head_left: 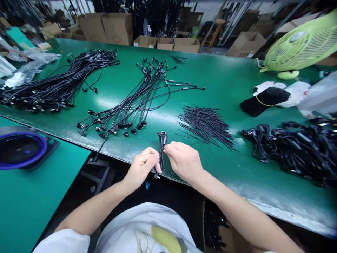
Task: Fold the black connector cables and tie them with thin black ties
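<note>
My left hand (142, 166) and my right hand (183, 161) meet at the near edge of the green table (226, 80). Both are closed on a folded black cable (161, 147) that stands upright between them, its connector end at the top. My right fingers pinch the cable near its middle, my left fingers grip it lower down. A loose spread of black cables (137, 102) lies just beyond my hands. A heap of thin black ties (205, 126) lies to the right of it.
A big bundle of cables (55, 84) lies at the far left, and a pile of coiled cables (295, 147) at the right. A banded black tie bundle (264, 101), a green fan (302, 44), cardboard boxes (116, 28) and a purple-rimmed round device (21, 147) surround the work area.
</note>
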The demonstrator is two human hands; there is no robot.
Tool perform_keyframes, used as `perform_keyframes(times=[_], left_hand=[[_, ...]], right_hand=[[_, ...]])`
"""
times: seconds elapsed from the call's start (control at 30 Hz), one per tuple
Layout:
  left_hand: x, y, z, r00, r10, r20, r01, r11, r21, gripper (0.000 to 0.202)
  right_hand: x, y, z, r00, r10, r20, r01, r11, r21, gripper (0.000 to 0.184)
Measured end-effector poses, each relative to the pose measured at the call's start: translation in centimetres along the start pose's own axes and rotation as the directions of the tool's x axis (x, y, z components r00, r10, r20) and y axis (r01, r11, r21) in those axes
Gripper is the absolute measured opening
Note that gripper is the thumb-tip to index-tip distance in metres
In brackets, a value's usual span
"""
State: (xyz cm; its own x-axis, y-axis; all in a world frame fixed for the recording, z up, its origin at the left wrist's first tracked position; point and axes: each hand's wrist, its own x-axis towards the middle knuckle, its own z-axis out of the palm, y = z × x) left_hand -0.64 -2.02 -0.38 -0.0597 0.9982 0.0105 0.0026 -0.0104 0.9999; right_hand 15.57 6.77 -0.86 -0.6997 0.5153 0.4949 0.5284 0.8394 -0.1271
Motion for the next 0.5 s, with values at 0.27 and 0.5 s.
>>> perform_keyframes(times=[0.27,0.5], left_hand=[[0.5,-2.7,2.1,0.999,-0.032,-0.008,0.03,0.988,-0.152,0.033],[1.6,-1.4,2.5,0.991,-0.107,-0.08,0.056,0.878,-0.476,0.028]], right_hand=[[-0.7,-1.8,-0.2,0.954,0.215,0.207,-0.298,0.744,0.599,0.028],[-1.7,0.4,0.3,0.62,0.059,0.782,-0.779,-0.067,0.623,0.05]])
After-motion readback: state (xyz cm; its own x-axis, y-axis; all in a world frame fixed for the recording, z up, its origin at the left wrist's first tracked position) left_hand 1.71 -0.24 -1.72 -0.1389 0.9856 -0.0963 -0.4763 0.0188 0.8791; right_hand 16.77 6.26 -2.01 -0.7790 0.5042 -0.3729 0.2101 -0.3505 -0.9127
